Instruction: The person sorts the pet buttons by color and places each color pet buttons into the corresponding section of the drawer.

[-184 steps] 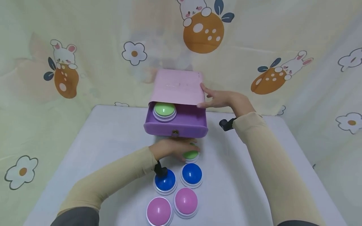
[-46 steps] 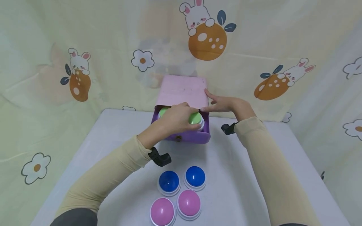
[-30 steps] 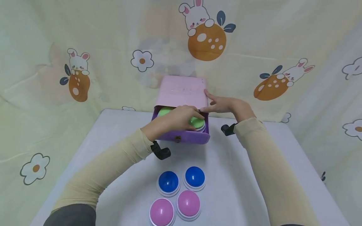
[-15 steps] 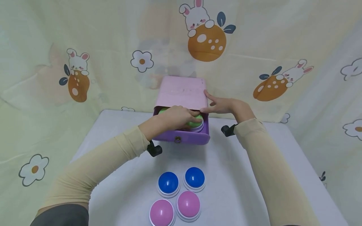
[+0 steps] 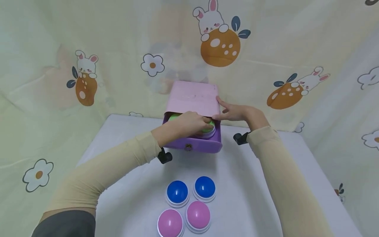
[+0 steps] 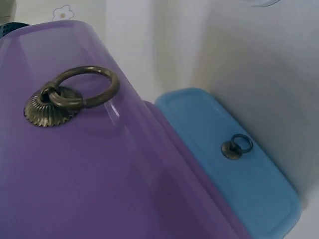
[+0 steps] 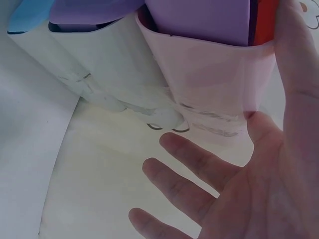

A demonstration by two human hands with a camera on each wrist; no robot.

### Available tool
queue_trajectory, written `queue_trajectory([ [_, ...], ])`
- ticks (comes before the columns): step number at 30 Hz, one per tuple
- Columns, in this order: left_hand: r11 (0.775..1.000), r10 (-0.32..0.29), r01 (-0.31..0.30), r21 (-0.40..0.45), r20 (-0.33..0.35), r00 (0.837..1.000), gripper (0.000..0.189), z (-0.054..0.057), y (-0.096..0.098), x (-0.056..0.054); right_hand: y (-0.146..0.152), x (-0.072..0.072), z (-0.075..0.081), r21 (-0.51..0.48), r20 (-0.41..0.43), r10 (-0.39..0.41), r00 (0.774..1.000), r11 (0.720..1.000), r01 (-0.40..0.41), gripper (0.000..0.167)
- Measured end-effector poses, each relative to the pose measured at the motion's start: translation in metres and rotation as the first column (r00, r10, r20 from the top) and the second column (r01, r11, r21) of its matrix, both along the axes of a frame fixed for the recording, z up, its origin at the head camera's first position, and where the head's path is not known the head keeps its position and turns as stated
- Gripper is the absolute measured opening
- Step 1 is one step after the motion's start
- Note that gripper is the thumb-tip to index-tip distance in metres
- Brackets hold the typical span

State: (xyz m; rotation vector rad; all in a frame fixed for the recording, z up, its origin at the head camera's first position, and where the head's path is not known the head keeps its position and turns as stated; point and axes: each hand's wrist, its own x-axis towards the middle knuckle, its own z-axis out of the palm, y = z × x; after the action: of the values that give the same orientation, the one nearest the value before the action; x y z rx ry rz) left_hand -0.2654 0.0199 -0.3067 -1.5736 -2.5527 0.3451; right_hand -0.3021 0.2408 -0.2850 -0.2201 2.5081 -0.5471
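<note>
A small cabinet with a pink top [image 5: 193,97] stands at the back of the table, its purple drawer [image 5: 204,145] pulled out. My left hand [image 5: 189,124] reaches into the drawer, fingers curled over the green dome of a white-based buzzer button [image 5: 208,132] on the right side. Behind that hand, another green buzzer button [image 5: 173,117] is mostly hidden at the drawer's left. My right hand [image 5: 235,113] rests at the cabinet's right side, thumb and fingers spread; the right wrist view shows the palm [image 7: 259,199] beside the pink shell [image 7: 214,74].
Two blue buzzer buttons [image 5: 177,192] and two pink ones [image 5: 170,223] sit on the white table [image 5: 237,197] in front. Below the purple drawer is a blue drawer [image 6: 219,164] with a ring pull [image 6: 242,144]. A printed cloth [image 5: 118,82] hangs behind.
The green buzzer button at my left hand went from the table up into the drawer's right side. It then settled lower there. My right hand has stayed at the cabinet.
</note>
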Motion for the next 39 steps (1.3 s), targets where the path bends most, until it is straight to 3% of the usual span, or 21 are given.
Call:
queue_trajectory([
  [5, 0.996, 0.063, -0.067, 0.058, 0.06, 0.996, 0.041, -0.002, -0.006, 0.003, 0.001, 0.0, -0.005, -0.005, 0.01, 0.009, 1.0, 1.0, -0.009, 0.104],
  [9, 0.98, 0.037, -0.048, 0.191, 0.056, 0.998, 0.036, 0.005, -0.014, 0.008, 0.004, 0.0, -0.006, 0.001, 0.008, 0.009, 1.0, 1.0, -0.009, 0.103],
  [11, 0.958, 0.006, -0.012, 0.288, 0.024, 1.0, 0.032, 0.011, -0.02, 0.013, 0.005, 0.0, -0.006, -0.006, 0.005, 0.007, 1.0, 1.0, -0.007, 0.103],
  [13, 0.914, -0.024, 0.039, 0.404, -0.042, 0.999, 0.03, 0.013, -0.03, 0.02, 0.005, 0.0, -0.006, -0.01, 0.005, 0.009, 1.0, 1.0, -0.009, 0.104],
  [16, 0.808, -0.052, 0.126, 0.576, -0.144, 0.988, 0.029, 0.011, -0.049, 0.03, 0.004, 0.001, -0.006, -0.016, 0.011, 0.005, 1.0, 1.0, -0.004, 0.104],
  [18, 0.718, -0.044, 0.162, 0.677, -0.187, 0.981, 0.03, 0.005, -0.063, 0.037, 0.003, 0.002, -0.006, -0.006, 0.017, 0.0, 1.0, 1.0, 0.0, 0.104],
  [21, 0.533, -0.01, 0.147, 0.833, -0.168, 0.986, 0.031, -0.009, -0.081, 0.046, 0.004, 0.002, -0.003, 0.007, 0.013, 0.0, 1.0, 1.0, 0.0, 0.103],
  [24, 0.308, 0.061, 0.092, 0.947, -0.117, 0.991, 0.031, -0.025, -0.095, 0.055, 0.005, 0.0, 0.0, 0.012, -0.005, 0.0, 1.0, 1.0, 0.0, 0.103],
  [25, 0.243, 0.09, 0.07, 0.967, -0.095, 0.991, 0.032, -0.031, -0.099, 0.058, 0.005, 0.0, 0.001, 0.01, -0.008, 0.003, 1.0, 1.0, -0.002, 0.103],
  [26, 0.194, 0.122, 0.047, 0.98, -0.072, 0.99, 0.033, -0.037, -0.102, 0.061, 0.005, 0.0, 0.003, 0.006, -0.009, 0.005, 1.0, 1.0, -0.005, 0.103],
  [28, 0.121, 0.165, -0.013, 0.993, -0.007, 0.986, 0.036, -0.049, -0.109, 0.066, 0.004, -0.001, 0.004, 0.003, -0.006, 0.009, 1.0, 1.0, -0.009, 0.103],
  [30, 0.085, 0.185, -0.093, 0.992, 0.076, 0.98, 0.04, -0.061, -0.114, 0.07, 0.002, -0.001, 0.004, 0.002, 0.003, 0.018, 1.0, 1.0, -0.018, 0.103],
  [32, 0.074, 0.19, -0.186, 0.98, 0.169, 0.967, 0.043, -0.073, -0.116, 0.074, 0.002, -0.002, 0.004, 0.002, 0.006, 0.018, 1.0, 1.0, -0.018, 0.103],
  [36, 0.105, 0.224, -0.349, 0.931, 0.32, 0.921, 0.051, -0.091, -0.116, 0.079, 0.002, -0.002, 0.003, -0.003, 0.005, 0.008, 1.0, 1.0, -0.008, 0.103],
  [39, 0.119, 0.249, -0.414, 0.903, 0.376, 0.892, 0.055, -0.103, -0.116, 0.081, 0.001, -0.002, 0.0, -0.012, 0.008, 0.0, 1.0, 1.0, 0.0, 0.103],
])
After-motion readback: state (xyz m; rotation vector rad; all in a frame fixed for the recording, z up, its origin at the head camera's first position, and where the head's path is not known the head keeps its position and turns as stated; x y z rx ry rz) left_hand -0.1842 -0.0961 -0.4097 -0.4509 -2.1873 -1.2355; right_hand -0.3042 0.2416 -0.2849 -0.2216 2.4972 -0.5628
